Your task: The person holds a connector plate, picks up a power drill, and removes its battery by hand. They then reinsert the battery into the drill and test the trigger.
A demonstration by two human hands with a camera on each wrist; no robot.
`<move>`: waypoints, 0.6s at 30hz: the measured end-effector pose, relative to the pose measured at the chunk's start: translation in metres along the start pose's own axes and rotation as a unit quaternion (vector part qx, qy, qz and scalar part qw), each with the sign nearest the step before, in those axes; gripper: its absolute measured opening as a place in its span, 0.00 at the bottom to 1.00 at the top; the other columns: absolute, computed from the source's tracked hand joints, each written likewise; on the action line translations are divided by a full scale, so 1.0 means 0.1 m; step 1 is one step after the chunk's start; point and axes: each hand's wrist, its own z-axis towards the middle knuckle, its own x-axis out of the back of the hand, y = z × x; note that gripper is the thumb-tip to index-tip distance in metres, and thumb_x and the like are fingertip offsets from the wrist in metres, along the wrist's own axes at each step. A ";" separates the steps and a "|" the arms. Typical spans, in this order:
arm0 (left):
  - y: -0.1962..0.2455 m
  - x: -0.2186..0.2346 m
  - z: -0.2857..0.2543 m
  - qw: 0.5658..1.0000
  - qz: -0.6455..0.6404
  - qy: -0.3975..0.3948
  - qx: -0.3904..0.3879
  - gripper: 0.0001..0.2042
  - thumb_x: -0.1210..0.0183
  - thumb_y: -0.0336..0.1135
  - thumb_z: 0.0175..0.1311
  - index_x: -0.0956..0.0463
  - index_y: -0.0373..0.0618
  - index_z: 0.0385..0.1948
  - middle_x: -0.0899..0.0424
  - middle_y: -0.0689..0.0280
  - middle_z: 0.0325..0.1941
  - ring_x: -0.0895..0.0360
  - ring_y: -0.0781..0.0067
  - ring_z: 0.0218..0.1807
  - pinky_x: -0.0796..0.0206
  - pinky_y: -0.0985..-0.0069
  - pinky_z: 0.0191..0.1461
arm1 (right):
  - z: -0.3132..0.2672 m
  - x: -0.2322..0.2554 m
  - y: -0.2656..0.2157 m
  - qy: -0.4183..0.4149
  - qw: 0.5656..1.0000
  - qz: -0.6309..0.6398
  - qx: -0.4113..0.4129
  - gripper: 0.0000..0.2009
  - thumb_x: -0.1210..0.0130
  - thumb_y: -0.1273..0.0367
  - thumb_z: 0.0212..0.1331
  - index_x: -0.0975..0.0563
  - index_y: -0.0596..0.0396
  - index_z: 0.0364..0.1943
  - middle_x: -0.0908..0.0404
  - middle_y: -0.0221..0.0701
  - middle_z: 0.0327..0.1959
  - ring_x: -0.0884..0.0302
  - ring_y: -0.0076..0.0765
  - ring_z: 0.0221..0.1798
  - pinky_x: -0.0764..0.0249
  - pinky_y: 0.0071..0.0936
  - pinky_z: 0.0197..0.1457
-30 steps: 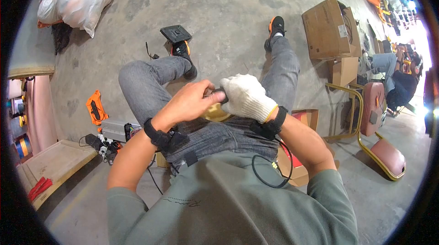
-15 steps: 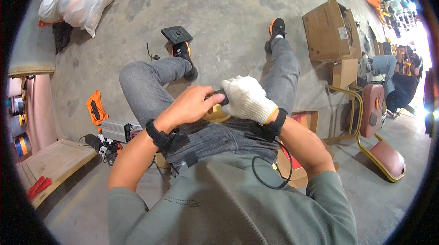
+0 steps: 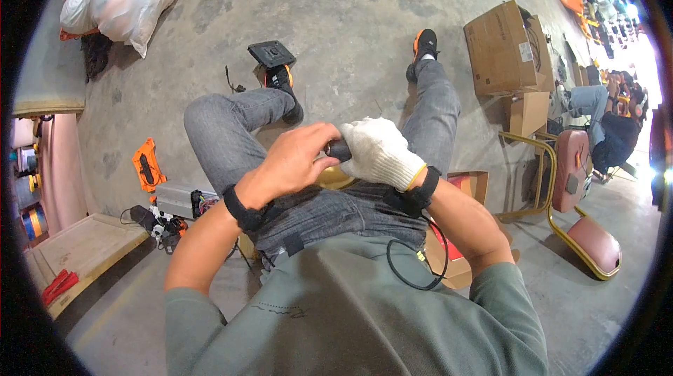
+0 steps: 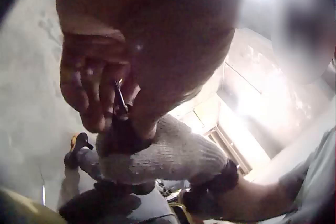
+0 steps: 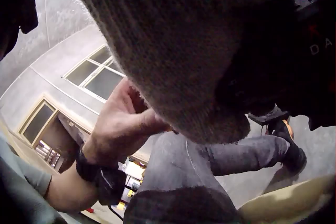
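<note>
The bare left hand (image 3: 289,160) pinches the near end of a short black object (image 3: 339,151) between thumb and fingers. The right hand (image 3: 380,153), in a white knitted glove, grips the same object from the other side, fingers curled. In the left wrist view a thin metal piece (image 4: 121,97) juts from the dark object (image 4: 125,136) toward the left palm. In the right wrist view the glove (image 5: 178,50) hides much of the grip, and a black shape (image 5: 278,61) with pale letters fills the right side. Below the hands lies a yellow thing (image 3: 335,178), mostly hidden.
A black flat device (image 3: 270,53) is by the left shoe. An orange item (image 3: 147,165) and a metal case (image 3: 175,200) lie at left. Cardboard boxes (image 3: 501,46) and a gold-framed chair (image 3: 571,165) stand at right. White bags (image 3: 126,4) sit at far left.
The left thumb has shifted off the top of the black object to its lower side, and more of the object shows. The gloved hand has hardly moved.
</note>
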 end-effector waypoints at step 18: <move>0.07 -0.01 0.00 0.997 0.018 0.081 0.012 0.17 0.34 0.37 0.65 0.26 0.35 0.48 0.15 0.58 0.37 0.16 0.69 0.38 0.26 0.69 0.42 | 0.00 -0.03 0.03 -0.001 1.000 0.003 -0.008 0.16 0.34 0.59 0.43 0.21 0.54 0.34 0.16 0.40 0.30 0.16 0.51 0.39 0.22 0.45 0.43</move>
